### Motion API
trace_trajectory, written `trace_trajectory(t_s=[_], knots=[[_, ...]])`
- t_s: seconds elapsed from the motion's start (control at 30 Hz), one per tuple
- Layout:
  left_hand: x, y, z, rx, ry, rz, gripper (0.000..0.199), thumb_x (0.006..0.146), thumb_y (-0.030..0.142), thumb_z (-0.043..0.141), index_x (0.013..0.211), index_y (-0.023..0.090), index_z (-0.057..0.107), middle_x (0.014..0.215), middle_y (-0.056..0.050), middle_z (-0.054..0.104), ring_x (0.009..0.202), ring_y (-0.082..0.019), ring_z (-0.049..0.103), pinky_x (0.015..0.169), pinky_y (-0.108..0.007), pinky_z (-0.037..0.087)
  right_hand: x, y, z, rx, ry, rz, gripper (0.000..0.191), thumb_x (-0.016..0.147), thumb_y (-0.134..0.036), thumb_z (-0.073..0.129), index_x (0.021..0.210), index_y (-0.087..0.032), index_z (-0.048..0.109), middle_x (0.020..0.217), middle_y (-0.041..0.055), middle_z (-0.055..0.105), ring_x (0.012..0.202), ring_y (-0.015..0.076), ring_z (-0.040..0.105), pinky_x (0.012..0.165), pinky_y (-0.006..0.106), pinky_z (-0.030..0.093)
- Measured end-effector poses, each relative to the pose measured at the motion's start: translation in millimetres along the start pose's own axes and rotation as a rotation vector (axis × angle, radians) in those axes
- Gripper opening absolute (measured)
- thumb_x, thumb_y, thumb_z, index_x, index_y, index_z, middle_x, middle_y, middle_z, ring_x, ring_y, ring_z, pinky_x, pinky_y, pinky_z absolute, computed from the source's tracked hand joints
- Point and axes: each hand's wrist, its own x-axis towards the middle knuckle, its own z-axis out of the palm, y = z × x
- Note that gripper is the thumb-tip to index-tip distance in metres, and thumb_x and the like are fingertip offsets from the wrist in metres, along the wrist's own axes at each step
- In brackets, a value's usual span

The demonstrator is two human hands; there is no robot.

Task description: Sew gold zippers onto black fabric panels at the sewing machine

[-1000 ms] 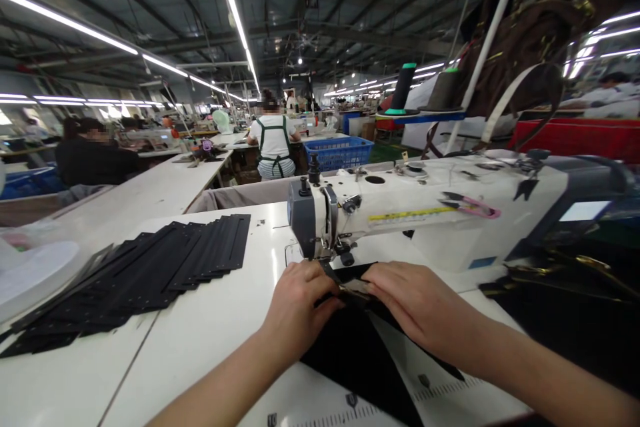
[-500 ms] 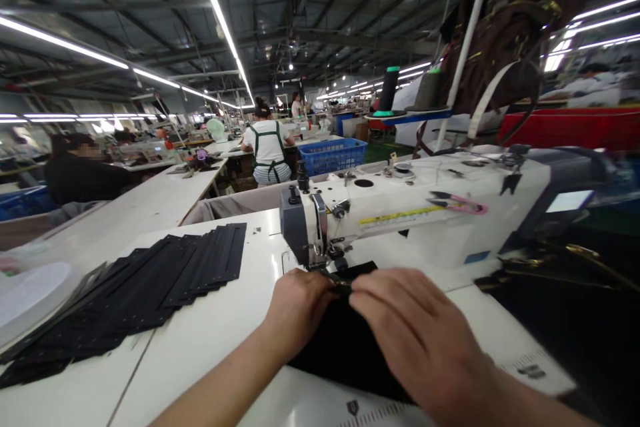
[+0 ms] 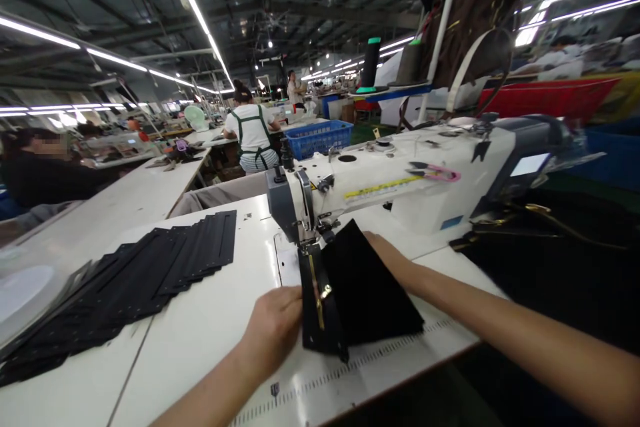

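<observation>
A black fabric piece (image 3: 373, 290) lies on the white sewing table, partly beside the needle area of the white sewing machine (image 3: 385, 180). Along its left side runs a black panel with a gold zipper (image 3: 314, 290) and a gold pull. My left hand (image 3: 277, 320) is at the panel's left edge, fingers curled and their tips hidden by it. My right hand (image 3: 377, 247) reaches behind the fabric's far right edge, its fingers mostly out of sight. Pink-handled snips (image 3: 440, 173) rest on top of the machine.
A fanned stack of black panels (image 3: 150, 273) lies on the left of the table, near a white round object (image 3: 25, 300). Thread cones (image 3: 371, 67) stand behind the machine. A blue basket (image 3: 320, 140) and people are farther back.
My hands have moved apart, the left one down and left, the right one behind the fabric. The zipper panel has come into view below the needle area. The camera view has shifted.
</observation>
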Motion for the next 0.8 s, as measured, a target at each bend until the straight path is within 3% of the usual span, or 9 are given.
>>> trace_trajectory(t_s=[0.1, 0.2, 0.37, 0.57, 0.7, 0.8], knots=[[-9, 8, 2.8, -0.013, -0.183, -0.005, 0.035, 0.081, 0.006, 0.037, 0.110, 0.017, 0.055, 0.103, -0.011, 0.062, 0.095, -0.019, 0.059, 0.085, -0.034, 0.048, 6, 25, -1, 0.205, 0.096, 0.076, 0.033, 0.096, -0.028, 0.028, 0.113, -0.013, 0.051, 0.102, 0.0085, 0.061, 0.092, 0.0171, 0.059, 0.080, 0.034, 0.047], [0, 0, 7.3, 0.026, -0.212, -0.135, 0.037, 0.081, 0.007, 0.034, 0.110, 0.016, 0.054, 0.108, -0.012, 0.060, 0.100, -0.020, 0.055, 0.088, -0.039, 0.045, 9, 26, 8, 0.378, 0.164, 0.140, 0.045, 0.095, -0.032, 0.016, 0.113, -0.012, 0.052, 0.102, 0.0096, 0.062, 0.094, 0.0184, 0.059, 0.081, 0.031, 0.047], [17, -22, 25.4, 0.213, -0.209, -0.224, 0.022, 0.080, 0.011, 0.041, 0.092, 0.014, 0.060, 0.098, -0.010, 0.063, 0.103, -0.024, 0.053, 0.093, -0.045, 0.040, 9, 24, 9, 0.562, 0.173, 0.188, 0.046, 0.091, -0.044, 0.026, 0.107, -0.013, 0.056, 0.091, 0.0078, 0.064, 0.085, 0.0211, 0.059, 0.077, 0.033, 0.047], [19, -20, 32.7, 0.353, -0.226, -0.246, 0.017, 0.076, 0.009, 0.046, 0.083, 0.015, 0.060, 0.090, -0.007, 0.064, 0.096, -0.023, 0.055, 0.095, -0.046, 0.036, 12, 31, 3, 0.704, 0.126, 0.298, 0.048, 0.086, -0.046, 0.039, 0.119, -0.013, 0.049, 0.077, 0.0048, 0.063, 0.072, 0.0188, 0.059, 0.064, 0.030, 0.047], [20, -18, 30.9, 0.387, -0.224, -0.224, 0.022, 0.076, 0.007, 0.045, 0.091, 0.014, 0.060, 0.100, -0.011, 0.062, 0.104, -0.025, 0.051, 0.094, -0.046, 0.036, 11, 32, 4, 0.734, 0.086, 0.233, 0.039, 0.078, -0.031, 0.049, 0.113, -0.014, 0.053, 0.074, 0.0024, 0.062, 0.070, 0.0184, 0.059, 0.063, 0.029, 0.047], [22, -17, 29.7, 0.389, -0.246, -0.223, 0.018, 0.075, 0.007, 0.045, 0.082, 0.014, 0.060, 0.091, -0.010, 0.062, 0.095, -0.025, 0.053, 0.090, -0.046, 0.039, 10, 29, 2, 0.553, 0.099, 0.135, 0.028, 0.076, -0.018, 0.042, 0.096, -0.015, 0.061, 0.082, 0.0039, 0.064, 0.078, 0.0200, 0.059, 0.071, 0.031, 0.046]])
